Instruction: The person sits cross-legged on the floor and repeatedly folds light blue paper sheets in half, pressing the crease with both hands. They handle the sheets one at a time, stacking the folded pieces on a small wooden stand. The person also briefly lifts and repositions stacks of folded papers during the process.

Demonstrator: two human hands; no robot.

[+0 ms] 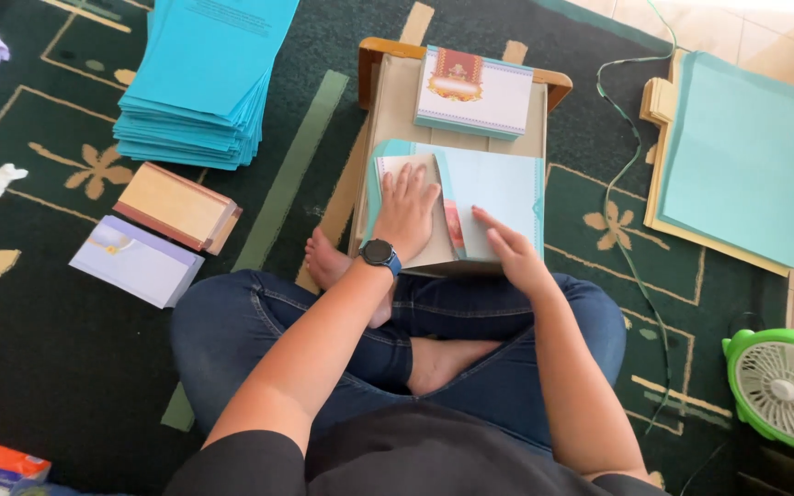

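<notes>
I sit cross-legged at a small wooden table (374,55). My left hand (406,207), with a black watch on its wrist, lies flat with spread fingers on a beige card (434,250). A light blue folded cover (498,188) wraps around that card. My right hand (505,248) rests on the blue cover's lower edge, fingers pressing its flap down. At the table's far end stands a stack of white cards with a red and gold emblem (472,92).
A tall pile of blue sheets (199,83) lies far left on the dark green patterned carpet (39,349). A tan card stack (176,207) and a lilac card stack (135,260) sit left. Blue sheets on a wooden board (737,156) and a green fan (788,386) are right.
</notes>
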